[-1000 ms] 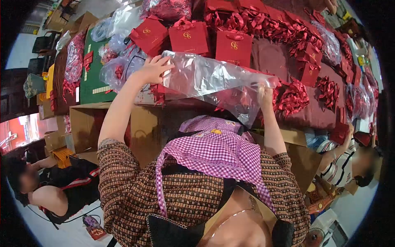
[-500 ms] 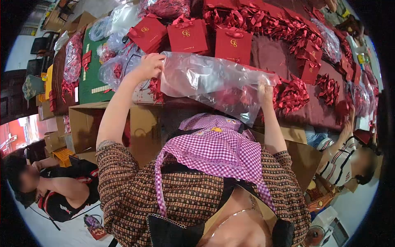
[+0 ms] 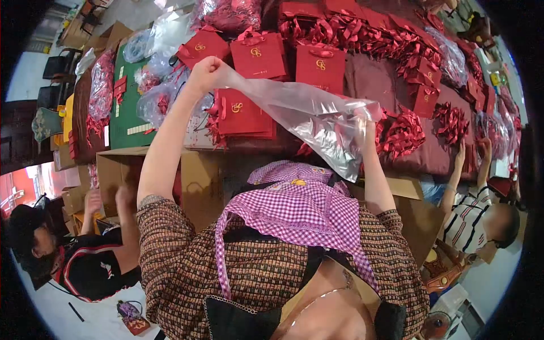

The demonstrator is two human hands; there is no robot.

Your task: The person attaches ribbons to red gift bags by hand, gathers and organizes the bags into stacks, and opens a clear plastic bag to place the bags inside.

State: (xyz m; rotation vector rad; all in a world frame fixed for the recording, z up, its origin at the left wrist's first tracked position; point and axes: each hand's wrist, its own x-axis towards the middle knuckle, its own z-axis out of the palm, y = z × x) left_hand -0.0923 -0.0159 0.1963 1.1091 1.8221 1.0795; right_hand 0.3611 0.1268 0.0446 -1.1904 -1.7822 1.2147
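A clear plastic bag [image 3: 300, 110] is stretched slantwise above the table's near edge. My left hand [image 3: 207, 72] is closed round its upper left corner and holds that end higher. At the right end, my right hand [image 3: 367, 114] grips the gathered film; part of its fingers is covered by the plastic. Beneath the bag's left half lies a stack of red paper gift bags [image 3: 245, 116] with gold lettering. More red gift bags [image 3: 320, 65] lie just beyond. A heap of red ribbon [image 3: 403, 133] is near my right hand.
An open cardboard box [image 3: 201, 173] stands below the table edge. Plastic-wrapped red bundles [image 3: 102, 85] and a green mat [image 3: 127, 113] are on the left. Rows of ribboned bags [image 3: 391, 39] fill the back. One co-worker [image 3: 85, 255] sits left, another [image 3: 473, 218] right.
My left hand has risen and closed into a fist, pulling the plastic bag's left end up and narrower. The red stack beneath now shows. Both co-workers have moved their arms.
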